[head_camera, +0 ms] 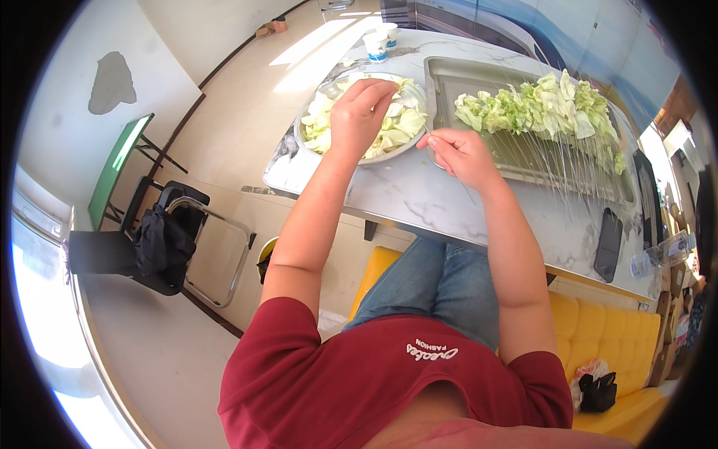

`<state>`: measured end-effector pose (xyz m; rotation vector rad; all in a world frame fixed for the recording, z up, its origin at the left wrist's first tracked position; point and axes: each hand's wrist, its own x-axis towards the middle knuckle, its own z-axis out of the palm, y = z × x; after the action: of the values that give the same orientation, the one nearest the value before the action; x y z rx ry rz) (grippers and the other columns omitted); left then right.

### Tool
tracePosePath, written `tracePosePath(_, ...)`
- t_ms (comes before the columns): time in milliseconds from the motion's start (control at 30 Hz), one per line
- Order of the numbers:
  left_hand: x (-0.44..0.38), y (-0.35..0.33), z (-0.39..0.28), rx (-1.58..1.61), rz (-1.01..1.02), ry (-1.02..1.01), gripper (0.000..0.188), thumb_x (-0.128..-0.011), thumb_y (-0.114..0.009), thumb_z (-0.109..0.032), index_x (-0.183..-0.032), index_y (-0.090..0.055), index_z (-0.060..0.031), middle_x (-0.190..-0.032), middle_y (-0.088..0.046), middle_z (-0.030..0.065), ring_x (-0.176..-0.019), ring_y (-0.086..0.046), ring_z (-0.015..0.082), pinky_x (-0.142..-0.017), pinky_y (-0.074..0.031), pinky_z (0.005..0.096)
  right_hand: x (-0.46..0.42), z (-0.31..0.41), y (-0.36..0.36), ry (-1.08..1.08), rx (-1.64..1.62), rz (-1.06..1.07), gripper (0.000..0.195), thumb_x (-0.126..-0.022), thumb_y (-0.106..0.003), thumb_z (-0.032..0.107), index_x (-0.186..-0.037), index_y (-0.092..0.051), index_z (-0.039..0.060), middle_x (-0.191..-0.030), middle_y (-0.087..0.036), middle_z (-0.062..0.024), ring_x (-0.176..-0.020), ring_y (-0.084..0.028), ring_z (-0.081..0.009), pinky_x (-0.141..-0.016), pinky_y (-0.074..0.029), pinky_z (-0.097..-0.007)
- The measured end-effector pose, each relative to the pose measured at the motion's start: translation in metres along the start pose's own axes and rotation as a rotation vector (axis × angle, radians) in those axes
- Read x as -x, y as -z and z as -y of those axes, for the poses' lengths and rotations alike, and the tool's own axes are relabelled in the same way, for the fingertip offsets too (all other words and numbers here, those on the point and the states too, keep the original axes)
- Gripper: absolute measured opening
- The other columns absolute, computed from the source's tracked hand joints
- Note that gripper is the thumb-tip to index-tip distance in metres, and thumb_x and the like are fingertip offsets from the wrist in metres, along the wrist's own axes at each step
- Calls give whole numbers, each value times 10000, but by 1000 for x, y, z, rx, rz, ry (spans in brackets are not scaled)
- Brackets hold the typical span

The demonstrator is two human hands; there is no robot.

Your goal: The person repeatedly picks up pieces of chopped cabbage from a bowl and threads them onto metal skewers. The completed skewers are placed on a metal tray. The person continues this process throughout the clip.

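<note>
My left hand point(359, 115) is above a round metal bowl point(301, 140) of torn pale green leaves point(408, 120), probably cabbage. Its fingertips pinch a small leaf piece point(404, 84), partly hidden by the fingers. To its right, my right hand point(461, 157) grips a thin skewer point(470, 193) beside the bowl's rim. The skewer's upper end points toward my left fingertips. A rectangular metal tray point(510, 165) stands right of the bowl. On it lie many skewers point(552, 160) side by side, their far ends loaded with leaf pieces point(552, 106).
Two paper cups point(376, 46) stand behind the bowl on the marble-patterned table point(415, 199). A phone point(608, 244) and a clear plastic container point(664, 252) are at the right. A yellow bench point(600, 325) is under me; a folding chair point(168, 241) stands left.
</note>
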<state>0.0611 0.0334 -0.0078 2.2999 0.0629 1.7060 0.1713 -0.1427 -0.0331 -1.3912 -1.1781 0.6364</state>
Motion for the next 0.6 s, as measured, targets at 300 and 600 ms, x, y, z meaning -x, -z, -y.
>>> tracePosePath(300, -6, 12, 7, 357, 234, 290, 120, -818, -671, 15, -928, -692, -25, -913, -688, 64, -836, -660, 146, -724, -535, 258, -2, -2, -1, 0, -75, -28, 235, -957, -477, 143, -940, -665, 3, -529, -427, 40, -470, -363, -36, -438, -299, -211)
tracePosePath(600, -11, 50, 83, 359, 6, 838, 216, -892, -616, -160, -975, -667, 32, -894, -686, 78, -803, -650, 138, -703, -502, 252, -4, -2, 0, -57, -112, -137, 233, -957, -500, 165, -959, -663, -2, -516, -419, 39, -435, -327, -31, -404, -273, -210)
